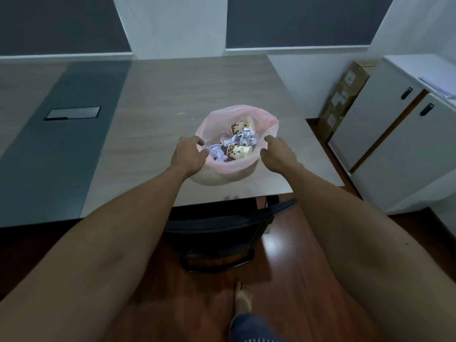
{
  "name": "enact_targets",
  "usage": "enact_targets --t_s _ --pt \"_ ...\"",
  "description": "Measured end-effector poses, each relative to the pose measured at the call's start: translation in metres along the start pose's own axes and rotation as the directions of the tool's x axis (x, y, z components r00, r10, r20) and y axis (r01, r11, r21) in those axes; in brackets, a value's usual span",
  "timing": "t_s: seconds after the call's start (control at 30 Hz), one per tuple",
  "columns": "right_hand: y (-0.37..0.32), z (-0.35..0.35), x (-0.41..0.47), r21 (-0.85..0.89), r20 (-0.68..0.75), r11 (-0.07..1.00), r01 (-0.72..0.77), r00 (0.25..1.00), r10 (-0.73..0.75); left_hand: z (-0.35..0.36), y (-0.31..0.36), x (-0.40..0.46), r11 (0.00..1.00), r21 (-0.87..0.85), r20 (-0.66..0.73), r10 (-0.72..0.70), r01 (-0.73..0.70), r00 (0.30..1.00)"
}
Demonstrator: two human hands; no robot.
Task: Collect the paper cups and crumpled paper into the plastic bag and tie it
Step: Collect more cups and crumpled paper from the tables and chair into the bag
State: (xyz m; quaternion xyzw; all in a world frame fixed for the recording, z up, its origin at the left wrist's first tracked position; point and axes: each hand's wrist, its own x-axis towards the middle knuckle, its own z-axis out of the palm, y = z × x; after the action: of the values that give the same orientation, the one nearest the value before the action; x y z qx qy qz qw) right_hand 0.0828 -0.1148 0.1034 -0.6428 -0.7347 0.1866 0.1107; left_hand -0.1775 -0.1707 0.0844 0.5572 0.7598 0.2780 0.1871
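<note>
- Bag (234, 166) sits on the table (172, 90) near its front edge, mouth wide open & facing up, roughly round, so no clear long axis yet.
- L hand (188, 154) at the bag's left rim: fingers curled, thumb & fingertips pinching the pink plastic edge. Rim runs right under those fingers.
- R hand (276, 151) at the right rim, opposite side: fingers bent down over the edge, looks like it grips the plastic too, tho the actual pinch is hidden behind the knuckles.
- Both hands abt equally near the bag, one each side, mouth stretched betw. them.
- Inside, betw. the two sets of fingers: near cup (239, 151) lying on its side just beyond the front rim, far cup (243, 124) tilted toward the back rim, crumpled paper (240, 139) betw. them, more paper just right of the L fingertips.
- Nothing obvious left on the table to collect, only a tiny white scrap (181, 114) beyond the L fingers. Judgement: collecting is done, tying is the step in hand.
- Key relation: the two gripped rim pts lie left-right across the mouth. Next move prob. needs both hands to pull up & inward, toward each other over the contents, to gather the plastic for a knot.
- Risk: cups sit high near the rim, may get in the way of closing.
- Chair (222, 233) below the table edge, nearer the person than the hands.
</note>
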Motion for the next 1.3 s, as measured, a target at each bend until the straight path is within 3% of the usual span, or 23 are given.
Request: enact_targets --t_s 0.23,0.53,0.77,0.93,1.3 --pt "0.034 0.017 0.116 0.113 0.033 0.993 -0.031 0.999 0.028 0.042 0.003 0.104 0.993 0.096 0.014 -0.077 0.075 0.997" --pt "0.056 0.053 0.186 0.403 0.144 0.886 -0.227 0.972 0.183 0.088 -0.023 0.153 0.971 0.218 0.122 -0.122 0.093 0.985" --pt "0.05 0.06 0.191 0.327 0.001 0.938 -0.114 0.993 0.12 0.09 -0.015 0.155 0.967 0.248 0.03 -0.073 0.064 0.997" --pt "0.018 0.055 0.193 0.275 -0.074 0.96 0.046 0.997 -0.026 0.072 -0.015 0.149 0.98 0.19 -0.01 -0.062 0.062 0.998" --pt "-0.146 0.067 0.149 0.242 -0.007 0.929 0.28 0.958 -0.287 -0.061 -0.101 0.099 0.966 0.159 -0.169 -0.177 0.204 0.97"
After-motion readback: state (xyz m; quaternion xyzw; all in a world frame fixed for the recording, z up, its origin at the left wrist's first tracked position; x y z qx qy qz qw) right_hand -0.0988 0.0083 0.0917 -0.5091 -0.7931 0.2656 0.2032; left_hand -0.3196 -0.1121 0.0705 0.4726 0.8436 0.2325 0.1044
